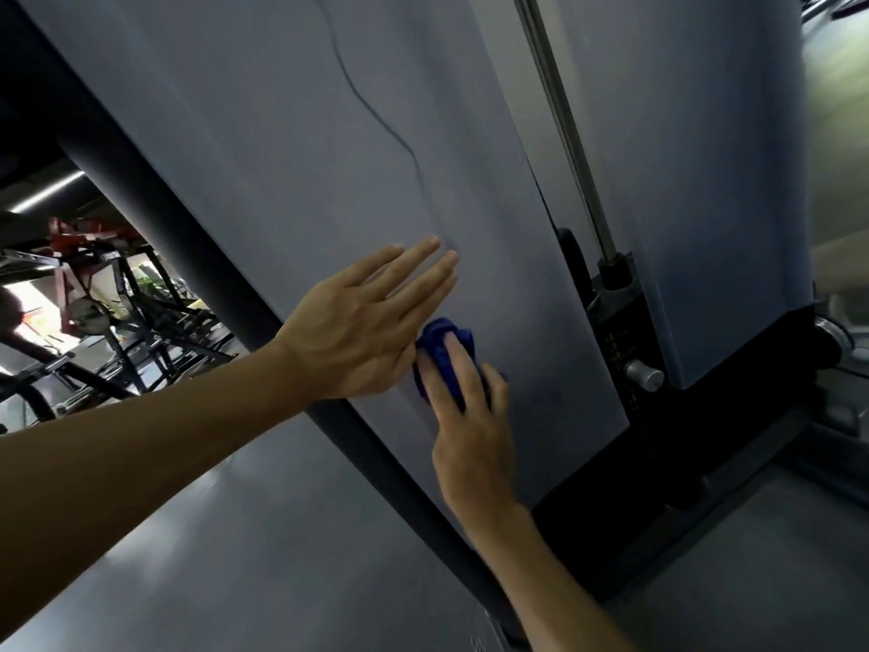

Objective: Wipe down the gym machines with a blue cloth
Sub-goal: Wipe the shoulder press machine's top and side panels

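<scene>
Head view: the right hand (463, 407) presses a bunched blue cloth (444, 352), fingers curled over it, against the machine's grey panel (305, 148) near its lower edge; left hand (362, 317) lies flat, fingers straight, beside it.

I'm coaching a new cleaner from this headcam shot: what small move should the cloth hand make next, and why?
Probably slide the right hand with the blue cloth up the grey panel toward the dark streak. The cloth sits bunched low on the panel, the streak runs above it, and the left hand lies flat beside it, steadying.
</scene>
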Action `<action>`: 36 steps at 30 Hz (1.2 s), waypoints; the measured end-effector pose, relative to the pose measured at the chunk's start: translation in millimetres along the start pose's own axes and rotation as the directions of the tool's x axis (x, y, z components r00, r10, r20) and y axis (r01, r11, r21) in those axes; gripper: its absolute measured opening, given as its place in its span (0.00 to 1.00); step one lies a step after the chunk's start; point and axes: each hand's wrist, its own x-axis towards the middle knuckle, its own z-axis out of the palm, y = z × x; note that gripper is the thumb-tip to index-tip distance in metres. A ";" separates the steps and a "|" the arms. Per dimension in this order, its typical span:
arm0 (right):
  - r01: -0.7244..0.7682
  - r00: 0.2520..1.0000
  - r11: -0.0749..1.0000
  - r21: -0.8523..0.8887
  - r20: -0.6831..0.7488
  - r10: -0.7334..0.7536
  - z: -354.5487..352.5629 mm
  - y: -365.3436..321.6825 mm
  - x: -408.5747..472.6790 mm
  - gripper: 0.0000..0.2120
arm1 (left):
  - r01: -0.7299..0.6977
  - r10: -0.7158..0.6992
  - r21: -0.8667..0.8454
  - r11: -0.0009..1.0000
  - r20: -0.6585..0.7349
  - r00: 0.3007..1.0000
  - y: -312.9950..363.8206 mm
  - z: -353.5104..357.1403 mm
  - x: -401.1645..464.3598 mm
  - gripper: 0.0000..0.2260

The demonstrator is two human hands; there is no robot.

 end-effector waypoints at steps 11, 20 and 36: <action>-0.550 0.823 0.829 0.095 -0.103 0.558 -27.5 22.6 94.3 0.28 | -0.008 0.005 0.064 0.998 0.049 0.999 -6.7 -9.8 -15.9 0.28; -0.364 0.931 0.927 0.095 0.075 0.358 3.6 -59.7 -29.4 0.33 | 0.044 -0.044 0.002 0.999 0.041 0.998 -0.2 -13.7 -74.8 0.26; -0.581 0.810 0.814 -0.005 0.089 0.580 13.4 -43.7 -101.5 0.37 | 0.026 -0.015 -0.071 0.997 0.143 0.990 58.0 -6.8 -74.7 0.25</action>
